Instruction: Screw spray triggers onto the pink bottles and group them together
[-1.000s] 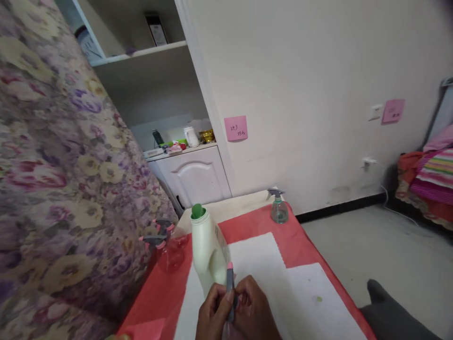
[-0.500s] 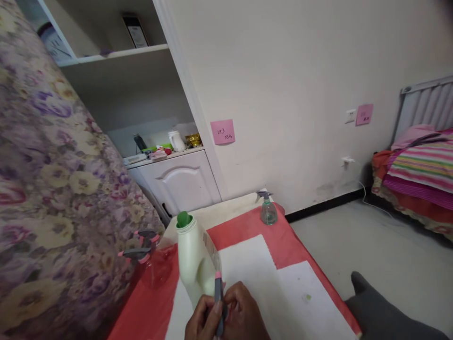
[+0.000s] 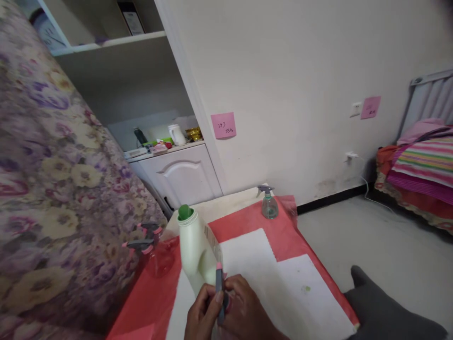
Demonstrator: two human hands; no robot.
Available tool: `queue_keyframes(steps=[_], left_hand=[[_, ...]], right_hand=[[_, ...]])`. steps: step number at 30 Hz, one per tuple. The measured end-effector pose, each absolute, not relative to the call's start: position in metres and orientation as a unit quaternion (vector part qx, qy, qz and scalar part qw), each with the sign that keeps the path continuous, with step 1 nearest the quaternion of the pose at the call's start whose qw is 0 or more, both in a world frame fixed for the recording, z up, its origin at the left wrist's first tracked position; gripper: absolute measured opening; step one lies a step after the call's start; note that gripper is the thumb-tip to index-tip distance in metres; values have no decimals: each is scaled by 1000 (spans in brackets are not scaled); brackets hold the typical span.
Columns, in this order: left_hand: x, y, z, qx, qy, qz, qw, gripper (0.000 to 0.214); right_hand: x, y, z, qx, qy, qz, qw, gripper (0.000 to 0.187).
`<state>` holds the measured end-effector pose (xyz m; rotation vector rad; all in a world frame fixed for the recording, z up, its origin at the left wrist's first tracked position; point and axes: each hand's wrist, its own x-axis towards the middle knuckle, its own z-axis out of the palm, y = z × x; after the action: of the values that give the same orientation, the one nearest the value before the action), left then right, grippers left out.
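Note:
Low in the picture, both hands meet around a grey spray bottle trigger head [image 3: 220, 288] with a pink nozzle. The thumb and fingers of my left hand [image 3: 203, 311] are closed on the grey head. My right hand [image 3: 246, 304] wraps round the part just below it, near a pink collar; what its palm covers is hidden. Just beyond my hands stands a pale green jug [image 3: 193, 250] with a green neck opening, slightly tilted in view. To the left are clear pink spray bottles [image 3: 159, 257] with grey and pink heads.
White paper sheets [image 3: 255, 264] lie on a red-covered table [image 3: 237, 219]. A clear green spray bottle [image 3: 270, 208] stands at its far edge. A floral curtain [image 3: 71, 198] hangs left, and a grey object [image 3: 385, 307] juts in at the right. A small green scrap [image 3: 307, 288] lies on the paper.
The view has shifted slightly. Both hands stay together on the spray head with almost the same grip, and the jug and bottles have not moved on the table.

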<state>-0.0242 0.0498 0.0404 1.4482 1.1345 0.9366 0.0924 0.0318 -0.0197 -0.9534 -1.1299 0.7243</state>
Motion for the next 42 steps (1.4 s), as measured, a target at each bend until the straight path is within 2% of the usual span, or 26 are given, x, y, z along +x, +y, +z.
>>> queue_keyframes(steps=[5, 9, 13, 18, 23, 25, 29, 34, 42], left_hand=[[-24, 45, 41, 609, 459, 391, 515, 39], [-25, 45, 42, 624, 442, 381, 520, 35], [-26, 45, 40, 630, 440, 384, 513, 34], [-24, 46, 38, 626, 451, 374, 514, 37], [-23, 45, 40, 624, 439, 387, 518, 37], [-23, 45, 40, 623, 441, 389, 516, 36], [-22, 43, 40, 620, 441, 392, 517, 34], [-22, 42, 41, 620, 440, 396, 514, 33], [-21, 41, 38, 617, 438, 397, 520, 33]], right_hand=[[100, 24, -11, -382, -494, 392, 676, 13], [97, 20, -7, -429, -471, 365, 679, 18], [102, 18, -9, -367, -539, 383, 655, 25], [103, 18, -10, -432, -500, 365, 655, 14], [103, 16, -6, -374, -532, 383, 656, 30], [105, 15, -7, -352, -548, 392, 650, 28], [104, 16, -10, -420, -517, 366, 650, 16], [105, 15, -10, -381, -545, 381, 643, 30], [102, 18, -16, -431, -515, 369, 642, 23]])
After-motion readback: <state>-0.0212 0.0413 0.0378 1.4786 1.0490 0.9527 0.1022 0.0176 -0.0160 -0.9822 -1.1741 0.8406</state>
